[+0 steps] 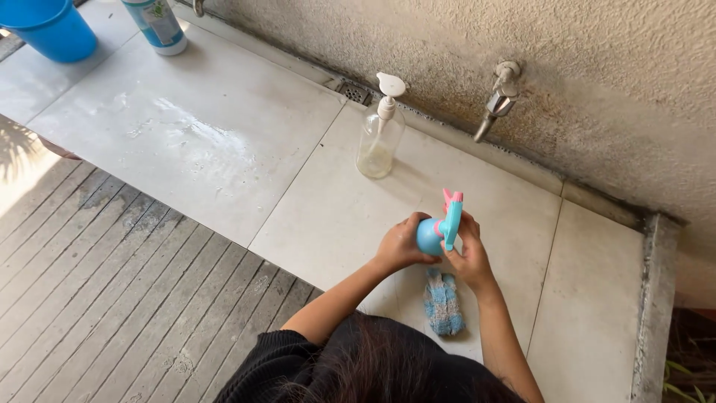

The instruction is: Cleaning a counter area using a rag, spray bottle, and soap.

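A: Okay, what do I have in hand?

B: Left hand [399, 246] and right hand [468, 257] both closed around a blue toy [436, 231] with a pink top, held above the tiled counter [224, 142]. Toy's shape is mostly hidden by fingers.

A: Below?

B: Blue knitted cloth [444, 302] on the tiles. Soap dispenser [380, 134] near the tap [496, 101]; bucket [48, 30] cut off at the top left.

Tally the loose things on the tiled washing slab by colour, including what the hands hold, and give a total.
Blue: 3 - round blue plastic bucket, small blue cup-like toy with a pink top in both hands, blue-and-white knitted scrubbing cloth
Clear: 1 - clear plastic pump bottle with a white pump
White: 1 - white container with a blue-green label
Total: 5
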